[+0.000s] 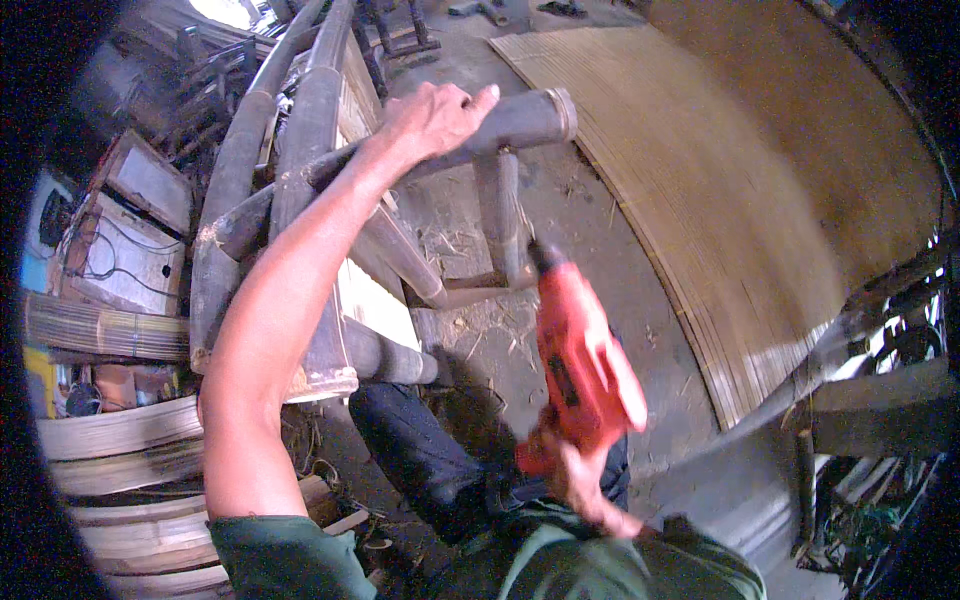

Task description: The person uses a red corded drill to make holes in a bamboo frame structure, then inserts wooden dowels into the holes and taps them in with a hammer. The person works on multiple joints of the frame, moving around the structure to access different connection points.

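On the bamboo frame [310,120], a thick pole [525,118] reaches out at the right side, with a short post [496,205] below it. The red drill [585,365] is to the right of this frame, its nose near the short post; whether they touch, I cannot tell. The right hand [578,478] has its fingers closed around the drill's handle, although blur hides the details. The left hand [432,120] lies on top of the thick pole, its fingers bent; some tips are hidden, so I cannot tell how firmly they hold.

I judge the drill to be rather heavy and hard, so its handle is the proper place to hold. The pole is probably stiff, light for its thickness and a little slippery, and may split near its end; a full palm over its round back seems safest.
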Demonstrator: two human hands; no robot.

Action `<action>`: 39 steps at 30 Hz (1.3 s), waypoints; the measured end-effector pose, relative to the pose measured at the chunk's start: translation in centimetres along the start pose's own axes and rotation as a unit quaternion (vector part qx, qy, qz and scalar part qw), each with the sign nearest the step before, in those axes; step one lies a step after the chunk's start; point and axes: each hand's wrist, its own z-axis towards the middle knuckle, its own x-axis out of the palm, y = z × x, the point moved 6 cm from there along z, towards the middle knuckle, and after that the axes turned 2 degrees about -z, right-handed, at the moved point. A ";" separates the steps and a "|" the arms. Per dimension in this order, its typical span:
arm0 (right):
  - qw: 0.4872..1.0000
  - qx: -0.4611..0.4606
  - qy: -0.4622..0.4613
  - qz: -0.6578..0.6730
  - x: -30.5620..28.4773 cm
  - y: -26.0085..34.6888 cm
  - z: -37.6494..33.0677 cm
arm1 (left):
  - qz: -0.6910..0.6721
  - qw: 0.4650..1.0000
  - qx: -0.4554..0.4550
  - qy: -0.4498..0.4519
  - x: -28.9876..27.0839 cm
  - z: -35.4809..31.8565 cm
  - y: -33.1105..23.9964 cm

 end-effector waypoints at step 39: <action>0.928 0.357 -0.106 -0.017 -5.9 2.2 -2.2 | 0.002 0.997 -0.073 -0.013 -4.0 -3.8 -2.9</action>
